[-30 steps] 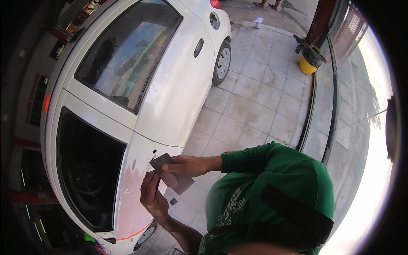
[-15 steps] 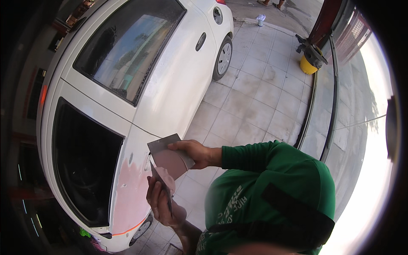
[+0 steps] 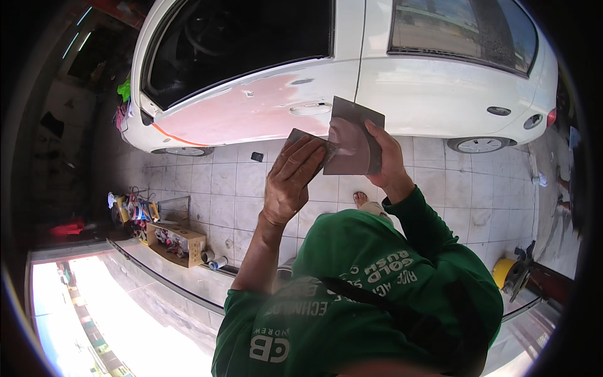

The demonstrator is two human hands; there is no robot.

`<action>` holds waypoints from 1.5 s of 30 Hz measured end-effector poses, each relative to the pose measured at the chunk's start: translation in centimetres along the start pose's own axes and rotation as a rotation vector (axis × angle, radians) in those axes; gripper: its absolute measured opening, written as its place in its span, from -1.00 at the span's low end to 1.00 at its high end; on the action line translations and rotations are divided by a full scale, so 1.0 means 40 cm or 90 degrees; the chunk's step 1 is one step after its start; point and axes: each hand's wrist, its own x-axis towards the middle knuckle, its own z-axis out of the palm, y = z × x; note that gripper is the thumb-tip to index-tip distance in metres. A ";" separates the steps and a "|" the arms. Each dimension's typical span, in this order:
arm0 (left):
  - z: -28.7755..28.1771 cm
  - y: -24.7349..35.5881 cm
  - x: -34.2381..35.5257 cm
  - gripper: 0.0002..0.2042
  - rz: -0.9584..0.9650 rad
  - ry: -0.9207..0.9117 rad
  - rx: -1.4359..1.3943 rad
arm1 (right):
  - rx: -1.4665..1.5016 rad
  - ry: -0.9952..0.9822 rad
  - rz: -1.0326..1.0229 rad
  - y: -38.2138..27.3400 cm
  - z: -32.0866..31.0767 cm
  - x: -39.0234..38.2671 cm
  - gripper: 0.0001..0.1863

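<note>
My left hand (image 3: 292, 176) is closed on a dark flat putty spreader (image 3: 330, 151), fingers laid along its face. Its edge meets the pinkish putty (image 3: 349, 143) spread over a dark square plate (image 3: 355, 110). That plate is gripped at its right side by my right hand (image 3: 391, 162), thumb on top. A thicker, lighter lump of putty lies toward the plate's left edge. Both hands are in front of a white car door (image 3: 333, 81) with a broad dull pink patch (image 3: 235, 108). The door handle (image 3: 310, 109) is just left of the plate.
The white car spans the far side. A cardboard box (image 3: 179, 246) of items stands at lower left, next to a can (image 3: 217, 262). A small black object (image 3: 257, 157) lies on the tiled floor (image 3: 452, 188). At right is a yellow bucket (image 3: 502, 273).
My view has turned, so the car now runs across the top instead of along the left. The putty lump on the left spreader now lies on the right-hand plate, with the spreader touching it.
</note>
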 end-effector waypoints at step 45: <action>0.015 -0.215 -0.327 -0.69 -0.649 0.633 -0.850 | -0.276 0.010 -0.148 0.004 0.037 0.546 -0.51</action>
